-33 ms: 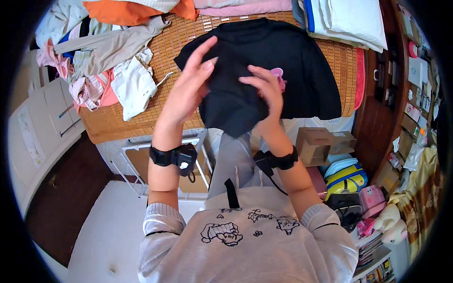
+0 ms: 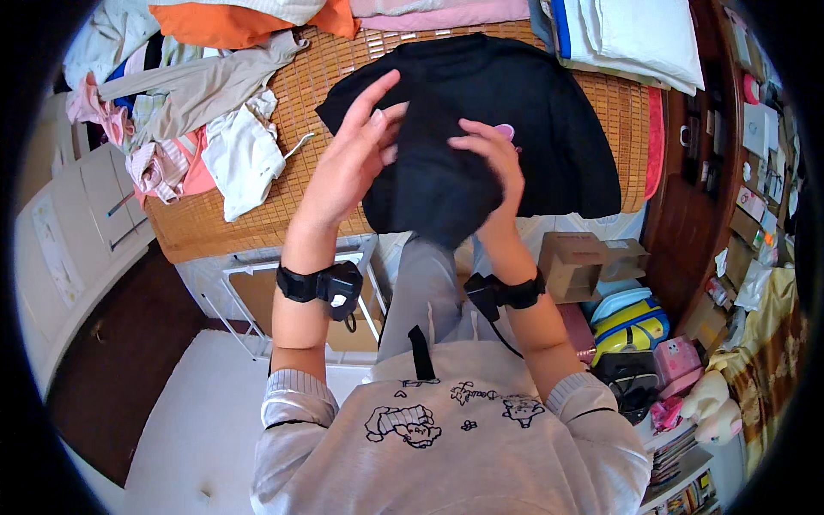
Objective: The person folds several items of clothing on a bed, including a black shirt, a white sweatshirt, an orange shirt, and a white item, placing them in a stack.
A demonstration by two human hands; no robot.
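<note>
A folded black garment (image 2: 446, 184) bunches up between my two hands, slightly blurred, its lower tip hanging past the bed's front edge. My left hand (image 2: 365, 142) grips its left side; the index finger stretches upward and the other fingertips disappear behind the cloth. On the opposite side my right hand (image 2: 496, 167) curls its fingers over the garment's edge, with the palm partly covered. Beneath and behind them a black T-shirt (image 2: 549, 129) lies spread flat, and a pink print shows beside my right fingers. I cannot tell whether the bunched part is separate from the shirt.
Under the shirt is a woven bamboo mat (image 2: 335, 64). Loose clothes (image 2: 245, 154) pile up at left, an orange cloth (image 2: 219, 23) behind them. Folded white linen (image 2: 635, 39) sits at back right. Cardboard boxes (image 2: 571, 266) and a folding rack (image 2: 249, 305) stand below the front edge.
Both hands have shifted slightly to the right, and the bunched black garment has moved right with them. More of the pink print is now covered. The flat part of the shirt stays put.
</note>
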